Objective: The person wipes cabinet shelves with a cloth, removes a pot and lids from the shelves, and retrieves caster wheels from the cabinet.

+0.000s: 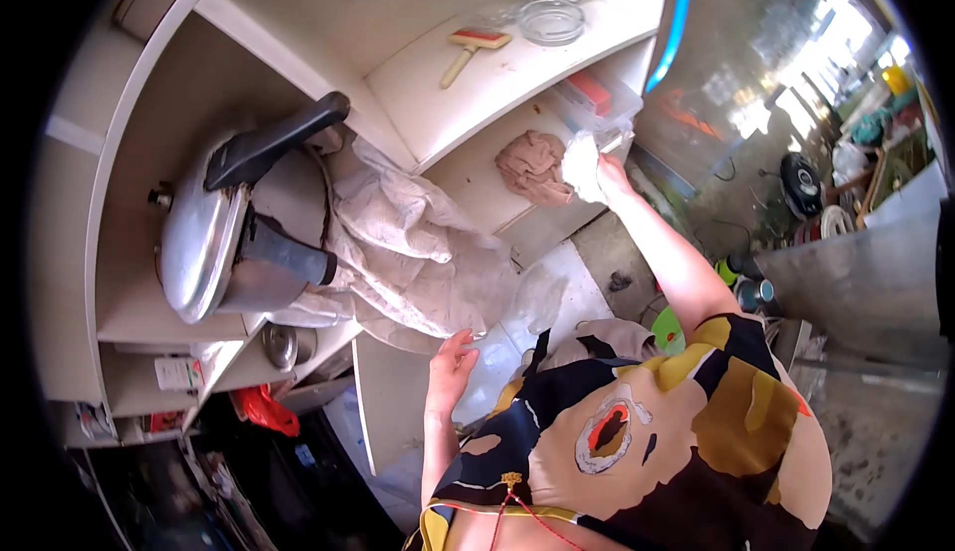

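My right hand (615, 179) is closed around a bunched white cloth (583, 167), held at the front edge of a low shelf. Just left of it, a crumpled pinkish-brown cloth (533, 166) lies on that shelf. My left hand (452, 372) is loosely curled with its fingers apart, holding nothing. Its fingertips are close to the lower edge of a large pale cloth (418, 253) draped from the shelving; I cannot tell whether they touch it. A pressure cooker (244, 228) with black handles lies tilted in the compartment at left.
The upper shelf holds a small squeegee-like brush (472, 46) and a glass dish (551, 22). A clear plastic box (607, 103) stands beyond the right hand. A red plastic bag (267, 410) hangs at lower left. A shiny metal panel (736, 64) rises at upper right.
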`<action>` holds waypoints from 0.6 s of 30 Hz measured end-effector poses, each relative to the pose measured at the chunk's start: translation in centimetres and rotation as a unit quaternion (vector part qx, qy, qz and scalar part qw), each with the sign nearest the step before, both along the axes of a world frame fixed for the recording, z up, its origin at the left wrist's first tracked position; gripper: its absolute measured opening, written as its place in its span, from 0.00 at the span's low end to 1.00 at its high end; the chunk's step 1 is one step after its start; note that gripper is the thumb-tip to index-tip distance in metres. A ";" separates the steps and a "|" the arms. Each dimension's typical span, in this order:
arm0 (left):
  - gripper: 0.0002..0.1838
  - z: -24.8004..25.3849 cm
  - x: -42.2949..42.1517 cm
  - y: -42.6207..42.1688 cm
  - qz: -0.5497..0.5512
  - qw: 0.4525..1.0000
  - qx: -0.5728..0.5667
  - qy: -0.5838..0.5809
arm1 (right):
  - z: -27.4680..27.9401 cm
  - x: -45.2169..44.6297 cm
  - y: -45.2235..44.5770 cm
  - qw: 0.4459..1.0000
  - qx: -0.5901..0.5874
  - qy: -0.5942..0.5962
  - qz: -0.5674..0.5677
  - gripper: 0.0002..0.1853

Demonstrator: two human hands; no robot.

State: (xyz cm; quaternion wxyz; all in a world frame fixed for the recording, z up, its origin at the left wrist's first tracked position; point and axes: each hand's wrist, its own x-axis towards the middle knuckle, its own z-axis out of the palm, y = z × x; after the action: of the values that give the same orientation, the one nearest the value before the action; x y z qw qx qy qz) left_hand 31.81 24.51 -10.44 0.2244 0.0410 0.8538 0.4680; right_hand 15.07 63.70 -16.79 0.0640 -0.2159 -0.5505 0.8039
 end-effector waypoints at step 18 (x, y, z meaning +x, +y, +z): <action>0.20 0.9 11.5 -2.6 0.338 0.940 -0.041 0.026 | -12.6 -13.8 1.1 0.789 0.569 -0.050 0.228 0.36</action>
State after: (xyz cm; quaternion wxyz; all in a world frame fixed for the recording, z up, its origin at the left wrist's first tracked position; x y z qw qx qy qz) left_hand 43.27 21.92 -9.55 0.0324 -0.2474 0.8410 0.4800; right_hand 1.26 64.77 -29.43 -0.0374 -0.0491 -0.9439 0.3245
